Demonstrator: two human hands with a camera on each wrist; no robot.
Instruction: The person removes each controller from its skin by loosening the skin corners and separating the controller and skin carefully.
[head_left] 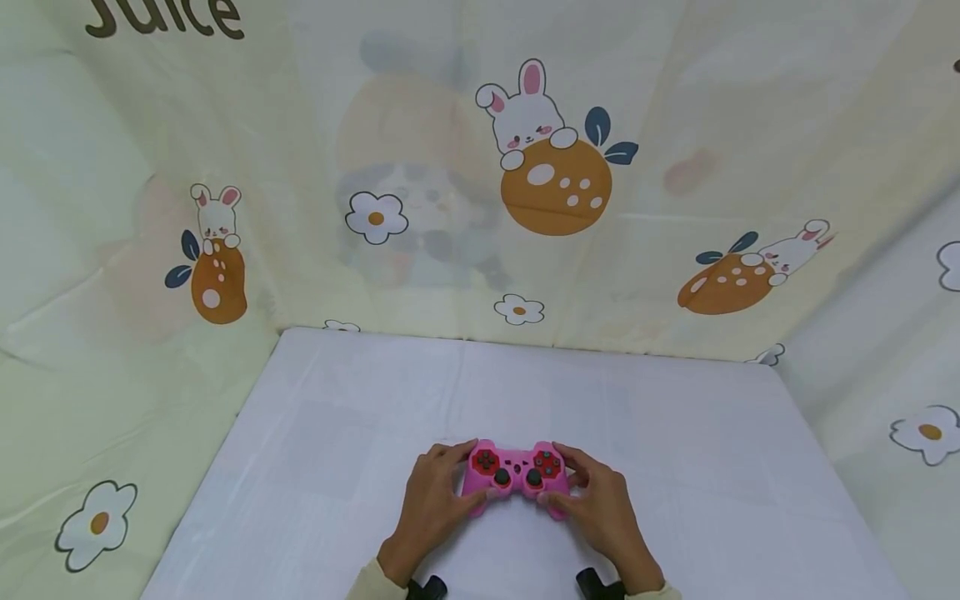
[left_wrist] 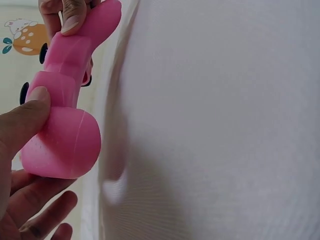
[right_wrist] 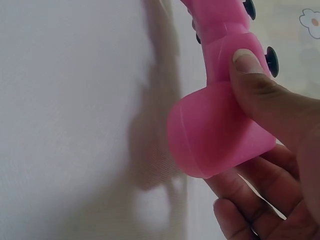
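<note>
A pink game controller (head_left: pixel 517 458) with red button pads and two black thumbsticks is held between both hands, just over the white tabletop. My left hand (head_left: pixel 432 497) grips its left side, thumb on the near edge and fingers along the outer side. On the opposite end my right hand (head_left: pixel 600 502) grips it the same way. In the left wrist view the left thumb (left_wrist: pixel 30 112) presses the controller (left_wrist: pixel 65 140) near its rounded handle. The right wrist view has the right thumb (right_wrist: pixel 255 80) against the controller (right_wrist: pixel 215 130), fingers beneath the handle.
The white-covered table (head_left: pixel 360 417) reaches back to a cream curtain (head_left: pixel 600 275) printed with rabbits, oranges and flowers. Curtain panels also stand along the left and right sides. A black wrist strap piece (head_left: pixel 597 583) shows near the right sleeve.
</note>
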